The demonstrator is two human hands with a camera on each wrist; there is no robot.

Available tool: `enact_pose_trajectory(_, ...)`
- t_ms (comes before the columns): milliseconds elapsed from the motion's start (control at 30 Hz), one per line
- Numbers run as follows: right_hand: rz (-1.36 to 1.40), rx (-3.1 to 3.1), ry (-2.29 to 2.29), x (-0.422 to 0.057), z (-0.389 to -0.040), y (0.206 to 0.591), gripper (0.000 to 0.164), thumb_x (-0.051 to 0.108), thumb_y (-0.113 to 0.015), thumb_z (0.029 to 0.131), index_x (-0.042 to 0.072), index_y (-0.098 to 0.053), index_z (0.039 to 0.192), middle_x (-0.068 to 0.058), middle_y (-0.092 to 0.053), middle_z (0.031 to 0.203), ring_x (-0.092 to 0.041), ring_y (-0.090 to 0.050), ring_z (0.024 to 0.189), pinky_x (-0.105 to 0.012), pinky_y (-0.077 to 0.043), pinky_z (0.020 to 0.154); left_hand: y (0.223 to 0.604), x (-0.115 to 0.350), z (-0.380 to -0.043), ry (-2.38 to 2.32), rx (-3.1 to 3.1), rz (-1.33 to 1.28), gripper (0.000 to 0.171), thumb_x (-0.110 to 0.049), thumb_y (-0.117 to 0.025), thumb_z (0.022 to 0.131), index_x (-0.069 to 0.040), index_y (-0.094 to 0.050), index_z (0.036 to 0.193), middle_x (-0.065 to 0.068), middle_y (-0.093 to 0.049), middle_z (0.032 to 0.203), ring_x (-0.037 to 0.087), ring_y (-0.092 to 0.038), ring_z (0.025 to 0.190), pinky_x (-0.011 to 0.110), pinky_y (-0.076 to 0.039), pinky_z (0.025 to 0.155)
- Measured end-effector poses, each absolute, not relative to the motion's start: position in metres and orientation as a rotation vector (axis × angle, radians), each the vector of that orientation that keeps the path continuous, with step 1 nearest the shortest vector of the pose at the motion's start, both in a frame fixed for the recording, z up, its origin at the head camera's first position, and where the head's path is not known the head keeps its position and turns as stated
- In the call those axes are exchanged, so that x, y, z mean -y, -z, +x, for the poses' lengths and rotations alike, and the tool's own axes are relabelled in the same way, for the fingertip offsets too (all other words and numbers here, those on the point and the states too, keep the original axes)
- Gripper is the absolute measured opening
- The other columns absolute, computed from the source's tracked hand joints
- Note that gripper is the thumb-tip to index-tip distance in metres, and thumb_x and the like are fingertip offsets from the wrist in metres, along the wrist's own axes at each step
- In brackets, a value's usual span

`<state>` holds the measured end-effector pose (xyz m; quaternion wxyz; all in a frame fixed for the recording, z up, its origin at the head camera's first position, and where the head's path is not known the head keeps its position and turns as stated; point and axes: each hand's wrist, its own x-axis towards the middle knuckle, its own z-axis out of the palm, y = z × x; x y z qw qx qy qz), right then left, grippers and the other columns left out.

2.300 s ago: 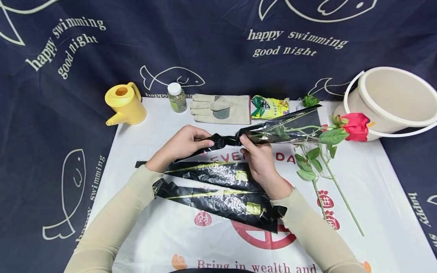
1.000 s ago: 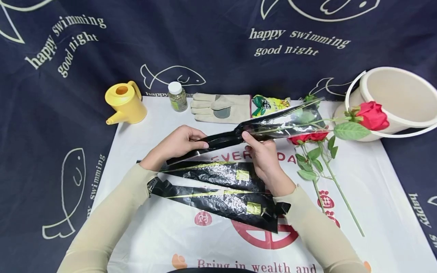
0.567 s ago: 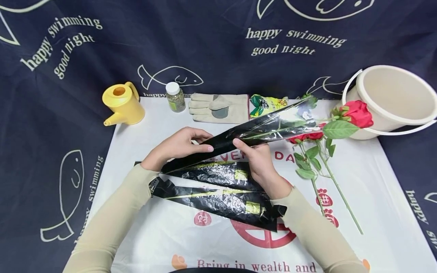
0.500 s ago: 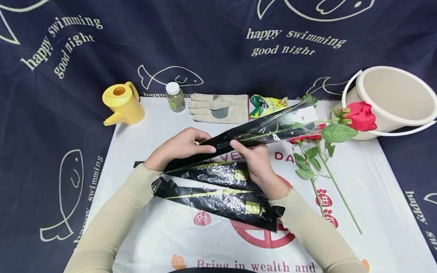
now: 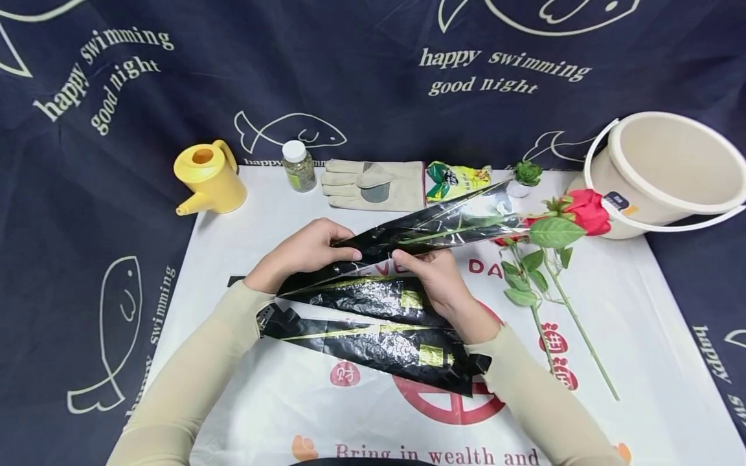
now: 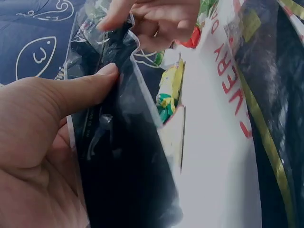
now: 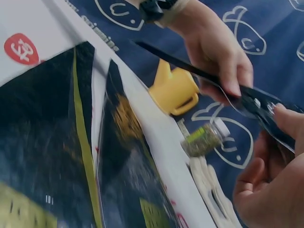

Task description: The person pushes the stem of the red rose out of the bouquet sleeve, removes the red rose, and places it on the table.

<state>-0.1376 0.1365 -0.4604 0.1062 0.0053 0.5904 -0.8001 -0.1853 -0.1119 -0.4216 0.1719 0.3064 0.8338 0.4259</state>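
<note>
A red rose (image 5: 588, 211) with a green leaf lies inside a black and clear flower sleeve (image 5: 379, 241), its bloom sticking out at the right end. My left hand (image 5: 309, 249) pinches the sleeve's narrow black part between thumb and fingers; the left wrist view shows the thumb flat on the film (image 6: 128, 161). Closer to the clear part, my right hand (image 5: 440, 278) grips the sleeve's lower edge, thumb on top. Beneath the held sleeve, two more black sleeves with gold stripes lie on the table, one nearer the back (image 5: 361, 299) and one in front (image 5: 373, 346).
More roses (image 5: 533, 262) lie at the right, their blooms partly covered. Along the back stand a yellow watering can (image 5: 212, 178), a lidded jar (image 5: 300, 169), work gloves (image 5: 373, 186), a yellow-green packet (image 5: 457, 181), a small potted plant (image 5: 527, 175) and a beige bucket (image 5: 629, 155).
The sleeve, bunched and twisted between my hands at first, now lies smoother and wider. The rose and clear end swung right, then came back left and lower. My right hand shifted slightly left.
</note>
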Motion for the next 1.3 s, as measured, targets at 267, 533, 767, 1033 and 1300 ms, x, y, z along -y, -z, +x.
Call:
enact_pose_trajectory(267,0.156,-1.434,2.535,-0.192,-0.140,0.465,0.018,-0.001,-0.063,0.087,0.003,-0.058,0.104,-0.010,-0.063,0.094,-0.019,-0.057,0.080,-0.027,-0.047,0.069,0.430,0.138,-0.183,-1.231,-2.415,0.856,0.026,-0.029,-0.067,0.087,-0.013,-0.060,0.069,-0.007,-0.047,0.059,0.010,-0.043,0.057,0.028,-0.038,0.059)
enact_pose_trajectory(533,0.218,-0.898,2.976,-0.235,-0.151,0.457,0.007,0.001,-0.057,0.092,0.000,-0.058,0.099,-0.014,-0.058,0.088,-0.021,-0.053,0.075,-0.029,-0.039,0.060,0.433,0.154,-0.181,-1.220,-2.444,0.835,0.022,-0.028,-0.068,0.087,-0.015,-0.061,0.071,-0.007,-0.053,0.064,0.011,-0.048,0.062,0.030,-0.041,0.064)
enact_pose_trajectory(767,0.207,-0.766,3.035,-0.239,-0.157,0.452,0.013,0.002,-0.058,0.092,0.000,-0.059,0.104,-0.013,-0.064,0.100,-0.021,-0.058,0.073,-0.028,-0.041,0.060,0.435,0.157,-0.181,-1.206,-2.463,0.839,0.027,-0.026,-0.067,0.088,-0.012,-0.057,0.068,-0.007,-0.045,0.060,0.010,-0.043,0.059,0.029,-0.038,0.060)
enact_pose_trajectory(1033,0.196,-0.720,3.054,-0.234,-0.156,0.449,0.004,0.004,-0.060,0.090,0.003,-0.061,0.093,-0.013,-0.063,0.097,-0.022,-0.055,0.071,-0.027,-0.039,0.061,0.436,0.158,-0.179,-1.180,-2.463,0.831,0.020,-0.026,-0.067,0.088,-0.012,-0.064,0.073,-0.002,-0.058,0.067,0.011,-0.048,0.062,0.030,-0.042,0.063)
enact_pose_trajectory(1300,0.204,-0.772,3.026,-0.228,-0.156,0.448,0.006,0.004,-0.064,0.088,0.004,-0.058,0.089,-0.008,-0.057,0.088,-0.017,-0.050,0.064,-0.026,-0.038,0.057,0.442,0.161,-0.178,-1.157,-2.462,0.838,0.019,-0.026,-0.068,0.087,-0.010,-0.066,0.076,0.001,-0.062,0.071,0.014,-0.052,0.063,0.031,-0.044,0.064)
